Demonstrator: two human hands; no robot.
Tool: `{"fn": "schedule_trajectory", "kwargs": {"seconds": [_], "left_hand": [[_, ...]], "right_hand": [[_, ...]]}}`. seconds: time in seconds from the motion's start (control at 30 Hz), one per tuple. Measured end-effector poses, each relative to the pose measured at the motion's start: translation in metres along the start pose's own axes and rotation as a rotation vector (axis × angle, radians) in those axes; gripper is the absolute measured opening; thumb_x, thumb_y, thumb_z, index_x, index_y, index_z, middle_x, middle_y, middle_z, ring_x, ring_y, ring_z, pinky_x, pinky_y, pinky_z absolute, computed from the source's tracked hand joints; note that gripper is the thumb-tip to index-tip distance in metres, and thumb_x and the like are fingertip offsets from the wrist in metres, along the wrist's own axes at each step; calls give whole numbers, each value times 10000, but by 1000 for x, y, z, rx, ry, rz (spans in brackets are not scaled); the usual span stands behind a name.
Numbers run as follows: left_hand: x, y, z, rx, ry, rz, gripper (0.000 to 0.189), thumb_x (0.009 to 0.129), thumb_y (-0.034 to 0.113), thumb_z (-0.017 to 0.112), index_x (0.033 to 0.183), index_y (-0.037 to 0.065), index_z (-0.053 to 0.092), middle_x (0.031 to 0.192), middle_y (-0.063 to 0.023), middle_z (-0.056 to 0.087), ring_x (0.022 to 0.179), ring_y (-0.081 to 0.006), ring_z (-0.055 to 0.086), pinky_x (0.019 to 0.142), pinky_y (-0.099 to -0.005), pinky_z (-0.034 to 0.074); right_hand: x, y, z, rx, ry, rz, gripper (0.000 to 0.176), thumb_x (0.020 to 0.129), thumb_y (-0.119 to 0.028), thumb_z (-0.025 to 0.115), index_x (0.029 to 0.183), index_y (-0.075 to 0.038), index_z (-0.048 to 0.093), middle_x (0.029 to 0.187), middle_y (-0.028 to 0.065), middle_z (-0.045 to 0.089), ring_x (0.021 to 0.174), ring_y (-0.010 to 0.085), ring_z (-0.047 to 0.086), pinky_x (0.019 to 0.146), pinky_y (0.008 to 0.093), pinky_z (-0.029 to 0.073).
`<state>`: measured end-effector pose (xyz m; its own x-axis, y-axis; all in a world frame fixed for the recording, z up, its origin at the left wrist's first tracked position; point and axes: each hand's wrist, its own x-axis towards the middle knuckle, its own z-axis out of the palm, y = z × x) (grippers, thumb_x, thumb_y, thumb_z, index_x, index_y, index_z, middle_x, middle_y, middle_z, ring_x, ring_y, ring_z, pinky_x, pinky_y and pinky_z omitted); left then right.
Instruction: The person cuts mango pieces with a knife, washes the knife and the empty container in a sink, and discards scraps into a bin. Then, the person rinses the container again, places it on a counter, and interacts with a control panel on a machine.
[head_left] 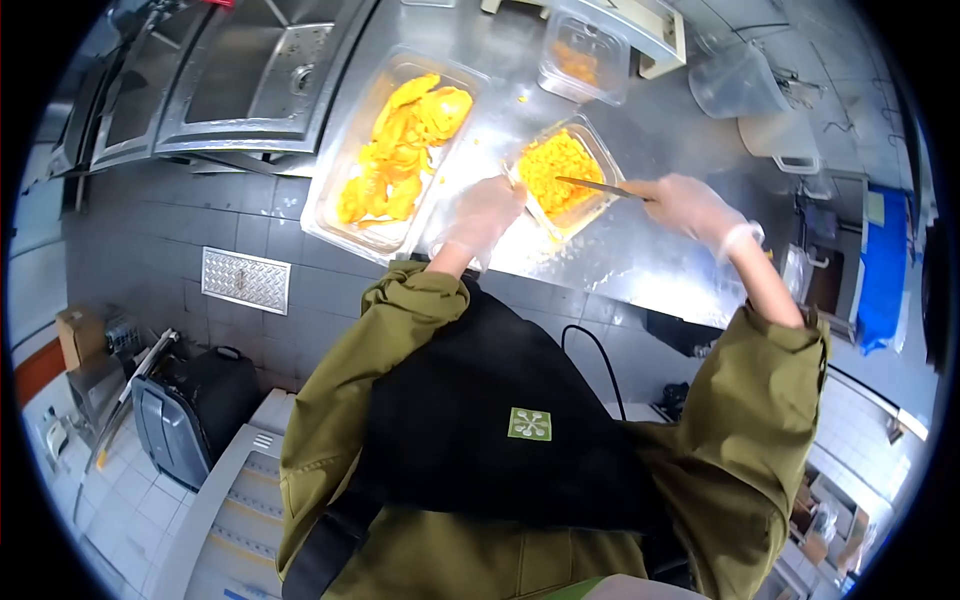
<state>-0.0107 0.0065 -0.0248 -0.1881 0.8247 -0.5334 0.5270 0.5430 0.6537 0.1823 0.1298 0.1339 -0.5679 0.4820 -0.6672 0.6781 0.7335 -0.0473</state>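
Between the two gloved grips, clear container (593, 214) of diced yellow pieces (562, 168) sits on the steel desk (640, 270). Right grip (695, 207) wraps closed round the knife (605, 187), blade pointing toward the left grip (483, 217), tip over or in the pieces; can't tell which. Left grip has fingers right by the container's edge; can't tell how far open, or whether it pinches the rim. Left of that grip: longer tray (328, 190), bigger yellow slices (388, 170). Beyond the right grip: small tub (608, 88), orange bits inside. Step looks like working the diced pile with the blade; next move probably calls for container steadied, left fingers clear of the edge.
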Motion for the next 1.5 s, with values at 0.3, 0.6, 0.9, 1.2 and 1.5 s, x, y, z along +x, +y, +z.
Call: {"fn": "schedule_trajectory", "kwargs": {"seconds": [0.3, 0.6, 0.9, 1.2, 1.5], "left_hand": [[-38, -50, -103, 180, 214, -133, 408, 855, 388, 400, 1083, 92, 566, 1037, -171, 592, 998, -311, 547, 869, -367, 409], [-34, -123, -149, 27, -46, 132, 513, 877, 465, 367, 1197, 88, 505, 1171, -151, 536, 1107, -301, 483, 948, -332, 349], [-33, -219, -304, -787, -297, 188, 262, 907, 299, 479, 927, 56, 574, 794, -15, 576, 682, -72, 510, 650, -208, 413], [74, -271, -492, -362, -123, 31, 298, 795, 317, 599, 809, 20, 579, 696, -27, 578, 619, -89, 509, 572, -222, 397], [220, -264, -623, 588, 314, 79, 337, 743, 354, 522, 857, 58, 634, 813, -148, 629, 823, -300, 607, 748, -380, 466]], "right_hand": [[-16, -34, 51, 1409, 70, 58, 419, 892, -102, 421, 1302, -36, 372, 615, -6, 473, 442, 57, 382, 410, 185, 305], [63, -198, 63, 1952, 276, -163, 264, 897, -130, 372, 1111, -9, 469, 629, 22, 466, 515, 88, 397, 482, 194, 321], [201, -380, -8, 1967, 612, -159, 241, 905, -229, 404, 1022, -37, 491, 861, 30, 543, 851, 117, 469, 735, 274, 400], [463, -471, -140, 2006, 181, -142, 335, 780, -320, 598, 1017, -98, 518, 754, 36, 527, 662, 181, 539, 526, 354, 417], [656, -334, -293, 500, 1071, 434, 389, 744, -210, 576, 1091, -56, 489, 1108, 133, 508, 1053, 284, 497, 859, 410, 436]]}}
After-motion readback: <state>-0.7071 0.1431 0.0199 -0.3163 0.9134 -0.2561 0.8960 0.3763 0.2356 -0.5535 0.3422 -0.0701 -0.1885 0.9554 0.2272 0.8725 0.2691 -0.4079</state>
